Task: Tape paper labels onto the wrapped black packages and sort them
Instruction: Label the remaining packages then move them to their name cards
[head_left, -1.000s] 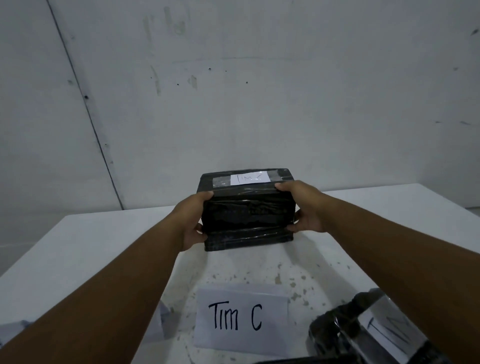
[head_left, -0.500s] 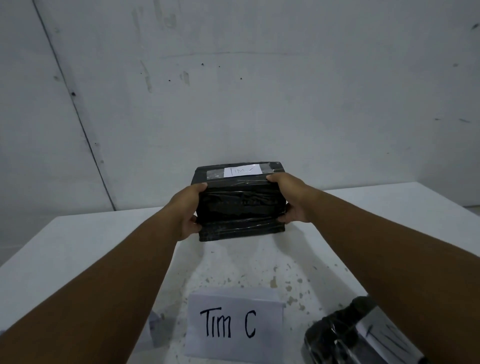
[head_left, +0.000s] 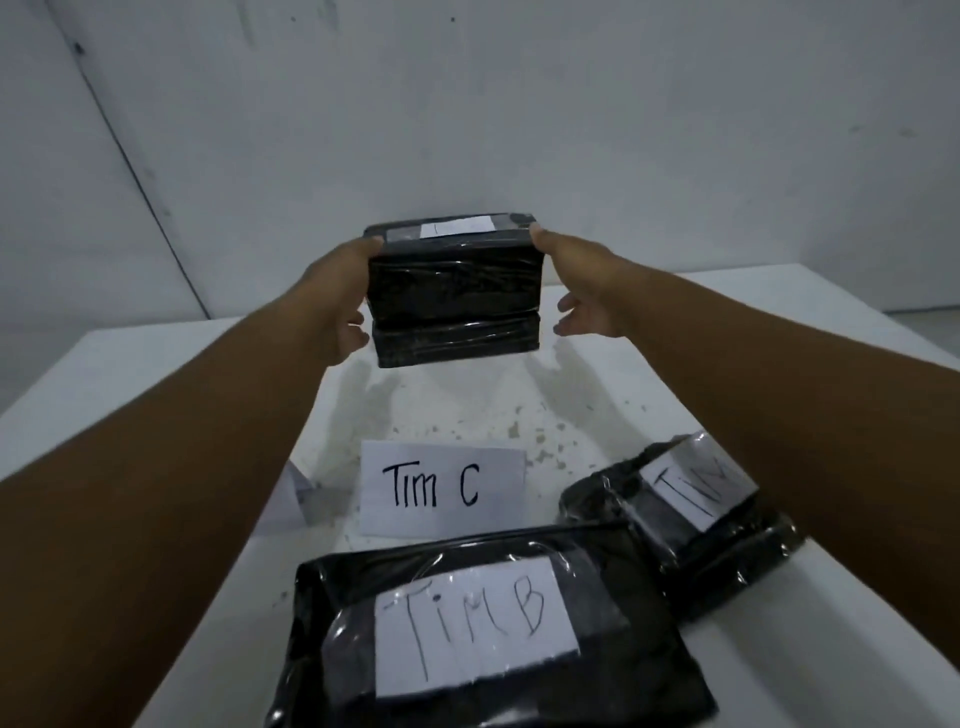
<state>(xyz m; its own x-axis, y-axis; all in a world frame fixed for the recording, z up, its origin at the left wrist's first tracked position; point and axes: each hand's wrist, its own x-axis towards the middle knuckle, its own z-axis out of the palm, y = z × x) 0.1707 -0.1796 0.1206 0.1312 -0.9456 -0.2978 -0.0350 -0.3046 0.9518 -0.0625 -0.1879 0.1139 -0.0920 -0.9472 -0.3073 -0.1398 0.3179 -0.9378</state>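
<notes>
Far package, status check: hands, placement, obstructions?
Left hand grips far package; right hand touches its top corner, fingers loose. Package upright, label on top. Nothing blocking.

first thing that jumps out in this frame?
The stack of black wrapped packages at the table's far middle, left hand and right hand at its sides. Next, the loose "Tim C" paper sign at centre, then the "Tim B" labelled package nearest the camera.
</notes>
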